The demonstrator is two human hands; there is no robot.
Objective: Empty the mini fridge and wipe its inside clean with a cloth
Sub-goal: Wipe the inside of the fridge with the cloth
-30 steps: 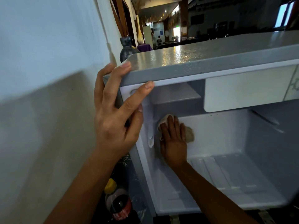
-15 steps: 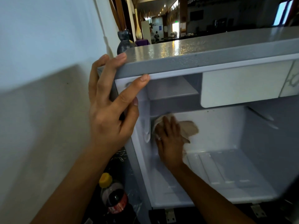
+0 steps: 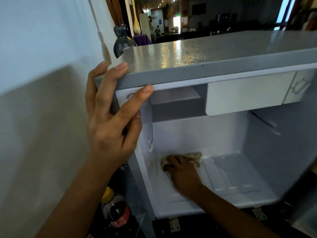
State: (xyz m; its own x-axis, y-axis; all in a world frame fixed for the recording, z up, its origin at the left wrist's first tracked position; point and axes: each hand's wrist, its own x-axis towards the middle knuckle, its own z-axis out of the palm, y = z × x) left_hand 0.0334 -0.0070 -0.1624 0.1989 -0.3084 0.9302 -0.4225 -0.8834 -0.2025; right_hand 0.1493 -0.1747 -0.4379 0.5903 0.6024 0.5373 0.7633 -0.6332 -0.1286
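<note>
The grey mini fridge (image 3: 205, 69) stands open, its white inside bare of food. My left hand (image 3: 109, 121) grips the fridge's top left corner, fingers over the top and thumb on the front rim. Deep inside, my right hand (image 3: 181, 172) presses a crumpled beige cloth (image 3: 193, 156) against the bottom left of the floor, where it meets the back wall. A white freezer flap (image 3: 243, 95) hangs closed under the top.
A dark cola bottle with a yellow cap (image 3: 116, 210) stands on the floor left of the fridge, beside the pale wall (image 3: 42, 117). A dark mottled vase (image 3: 121, 42) sits behind the fridge's top left corner. Ribbed floor panels (image 3: 231, 174) fill the fridge bottom.
My right hand has slid the cloth down from the upper left of the back wall to the fridge floor. My left hand keeps its grip on the corner.
</note>
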